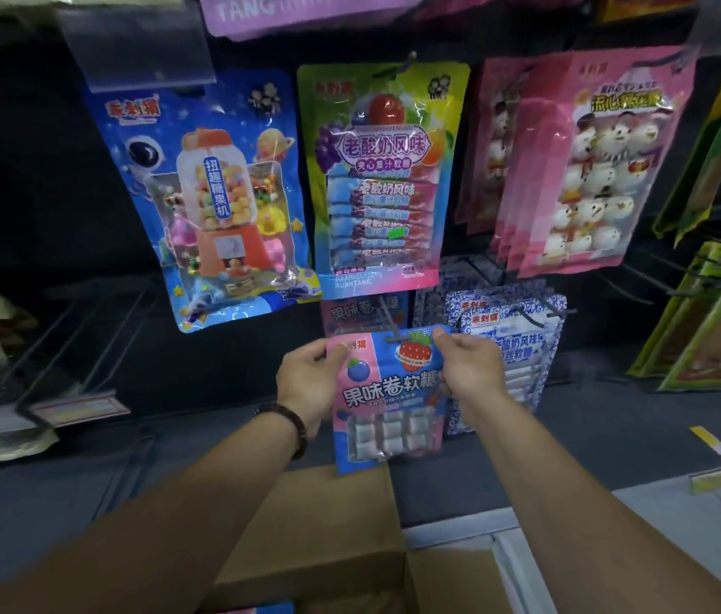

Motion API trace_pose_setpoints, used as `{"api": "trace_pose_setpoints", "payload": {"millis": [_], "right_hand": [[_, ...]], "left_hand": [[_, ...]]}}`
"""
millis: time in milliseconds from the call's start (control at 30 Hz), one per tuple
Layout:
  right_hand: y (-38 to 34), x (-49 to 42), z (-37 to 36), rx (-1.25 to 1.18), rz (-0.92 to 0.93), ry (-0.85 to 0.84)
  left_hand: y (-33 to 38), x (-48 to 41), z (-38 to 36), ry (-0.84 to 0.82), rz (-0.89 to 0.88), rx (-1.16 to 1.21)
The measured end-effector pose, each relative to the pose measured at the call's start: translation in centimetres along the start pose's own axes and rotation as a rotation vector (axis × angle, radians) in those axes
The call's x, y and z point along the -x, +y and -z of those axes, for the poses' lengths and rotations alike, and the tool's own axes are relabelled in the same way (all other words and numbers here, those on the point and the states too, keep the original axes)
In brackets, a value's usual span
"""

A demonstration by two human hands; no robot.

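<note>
A blue and pink candy bag with a strawberry and a blueberry printed on it hangs upright in front of a dark display wall. My left hand pinches its top left corner. My right hand pinches its top right corner. The hole at the bag's top edge sits at the tip of a metal display hook. Behind it, another bag of the same kind hangs on that hook. A dark bead bracelet circles my left wrist.
Above hang a blue gumball-machine bag, a green yoghurt-candy bag and pink snowman bags. Blue-and-white patterned bags hang right of my right hand. Bare hooks jut out at left. An open cardboard box stands below my arms.
</note>
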State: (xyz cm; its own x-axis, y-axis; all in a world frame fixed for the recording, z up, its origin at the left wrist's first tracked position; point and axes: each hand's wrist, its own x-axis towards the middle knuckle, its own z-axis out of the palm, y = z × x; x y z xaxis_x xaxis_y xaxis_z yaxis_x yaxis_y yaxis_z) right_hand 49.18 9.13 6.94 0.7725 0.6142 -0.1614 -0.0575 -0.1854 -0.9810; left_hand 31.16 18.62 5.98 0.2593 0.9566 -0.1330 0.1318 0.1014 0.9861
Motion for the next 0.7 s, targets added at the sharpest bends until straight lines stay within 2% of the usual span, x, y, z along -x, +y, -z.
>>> {"api": "trace_pose_setpoints", "payload": {"millis": [167,233,400,600,700], "right_hand": [[1.0,-0.5,-1.2,0.044,0.072,0.116],[1.4,0.0,-1.5,0.101,0.081,0.106],[3.4,1.2,-2.2,0.121,-0.095,-0.211],[5.1,2.6,-3.2,0.219,-0.169,-0.366],[5.3,4.1,-3.9,0.339,-0.178,-0.469]], "left_hand": [[0.2,-3.1,-0.6,0.061,0.002,-0.031],[0.2,-4.6,-0.8,0.075,0.0,-0.049],[-1.4,-9.5,-0.4,0.054,0.013,-0.065],[0.5,-6.6,0.0,0.082,-0.05,-0.12],[-0.3,-5.1,2.3,0.053,0.024,-0.214]]}}
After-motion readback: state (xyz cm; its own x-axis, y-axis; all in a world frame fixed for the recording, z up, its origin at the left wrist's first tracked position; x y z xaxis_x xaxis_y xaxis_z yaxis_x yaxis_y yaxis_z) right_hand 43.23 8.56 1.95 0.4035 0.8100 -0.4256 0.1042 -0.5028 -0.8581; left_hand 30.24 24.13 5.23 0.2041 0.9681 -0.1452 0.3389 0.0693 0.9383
